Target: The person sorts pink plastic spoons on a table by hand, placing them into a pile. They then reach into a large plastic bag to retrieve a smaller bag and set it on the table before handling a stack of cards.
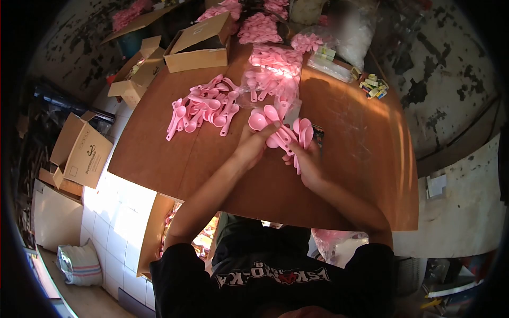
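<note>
Several pink plastic spoons [271,112] fan out from my left hand [253,146], whose thumb presses on their handles. My right hand [306,161] is closed on another bunch of pink spoons [303,131], bowls up and handles pointing down past the fingers. Both hands meet above the brown table [238,191], and the two bunches touch or overlap between them. To the left lies a loose pile of pink spoons [207,106]. Just beyond my hands are clear bags packed with pink spoons [275,61].
At the table's far left stands an open cardboard box [199,45]. Small yellow and white packets [374,86] lie at the far right near a clear plastic bundle [331,66]. More boxes [85,151] stand on the floor to the left. An open carton [159,228] sits below the near edge.
</note>
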`<state>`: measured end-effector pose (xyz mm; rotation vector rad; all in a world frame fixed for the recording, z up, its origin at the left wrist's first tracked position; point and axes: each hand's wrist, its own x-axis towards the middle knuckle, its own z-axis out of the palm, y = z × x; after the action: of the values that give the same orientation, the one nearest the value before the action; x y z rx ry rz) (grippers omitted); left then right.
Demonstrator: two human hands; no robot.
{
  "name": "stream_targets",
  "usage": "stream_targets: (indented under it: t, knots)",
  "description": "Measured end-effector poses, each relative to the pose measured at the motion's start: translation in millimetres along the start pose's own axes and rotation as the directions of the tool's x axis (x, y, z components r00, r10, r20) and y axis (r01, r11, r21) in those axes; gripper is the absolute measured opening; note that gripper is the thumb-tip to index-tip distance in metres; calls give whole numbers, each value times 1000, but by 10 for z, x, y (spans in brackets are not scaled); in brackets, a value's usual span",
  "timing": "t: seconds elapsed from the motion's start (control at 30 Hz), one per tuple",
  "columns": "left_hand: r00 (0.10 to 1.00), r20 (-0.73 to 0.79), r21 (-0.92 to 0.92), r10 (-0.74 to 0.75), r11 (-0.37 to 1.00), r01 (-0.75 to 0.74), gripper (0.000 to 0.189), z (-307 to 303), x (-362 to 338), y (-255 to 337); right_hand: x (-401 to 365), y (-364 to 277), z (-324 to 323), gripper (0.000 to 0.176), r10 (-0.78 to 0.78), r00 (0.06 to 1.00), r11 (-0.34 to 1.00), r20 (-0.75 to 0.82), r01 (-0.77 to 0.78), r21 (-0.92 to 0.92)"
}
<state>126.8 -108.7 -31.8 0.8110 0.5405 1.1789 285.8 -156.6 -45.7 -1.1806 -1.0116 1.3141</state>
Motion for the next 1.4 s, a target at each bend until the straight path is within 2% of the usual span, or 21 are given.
stream_targets:
  t: [0.03,0.1,0.17,0.23,0.37,0.43,0.5,0.57,0.63,0.67,0.77,0.97,1.03,1.1,1.17,1.23,1.3,1.33,1.4]
  knots:
    - [999,35,1,25,1000,-25,30,0,-26,32,4,-21,40,24,-1,1000,1000,6,1,1]
    - [999,13,-12,31,999,-31,30,16,-95,92,5,-71,126,27,-73,997,985,-39,79,151]
    - [999,-11,-26,34,999,-34,30,-22,-138,107,14,-65,162,29,-55,998,988,-18,57,140]
    - [997,-51,-27,59,998,-60,32,-101,-143,98,41,-35,277,29,-127,988,969,-85,142,204]
    - [991,-116,-26,65,997,-68,34,-237,-177,117,63,-106,444,27,-129,990,948,-60,141,284]
    - [990,-94,-71,104,991,-111,35,-319,-195,151,220,-25,454,25,-38,996,932,-79,64,356]
    - [986,-97,-94,132,986,-141,35,-398,-213,217,327,-11,528,25,-23,997,925,-68,47,376]
    - [982,-102,-112,158,979,-170,35,-499,-238,303,367,-56,680,26,4,998,880,-63,26,474]
    - [975,-84,-73,206,974,-213,45,-603,-238,415,417,-106,841,28,6,998,876,-61,25,481]
    - [971,-92,-135,220,964,-231,36,-647,-243,463,458,-104,911,28,23,999,865,-42,1,502]
    - [974,-95,-165,208,961,-221,36,-854,-193,579,549,-138,1173,26,72,997,854,-39,-41,519]
    - [971,-118,-99,209,970,-221,45,-1194,-149,861,911,0,1485,28,39,999,904,-4,-34,427]
    - [956,-126,-93,264,956,-277,45,-1280,-137,965,1028,-6,1517,28,116,993,906,19,-114,409]
    - [963,-146,-87,226,967,-240,44,-1370,-168,1087,1169,36,1543,25,133,991,915,-6,-121,386]
    - [949,-214,-104,231,961,-257,38,-1423,-162,1193,1394,176,1513,22,56,997,992,-51,-50,120]
    - [942,-229,-47,244,964,-261,36,-1585,-86,1258,1485,158,1533,20,9,998,998,-63,-5,65]
    - [937,-250,-13,245,967,-256,34,-1687,2,1333,1536,102,1546,15,27,999,991,-33,-31,-134]
    - [937,-246,-10,246,966,-257,34,-1728,24,1379,1535,65,1582,15,29,998,984,-53,-37,-172]
    - [952,-257,51,167,986,-159,34,-1778,66,1453,1568,53,1600,17,28,1000,981,3,-27,-191]
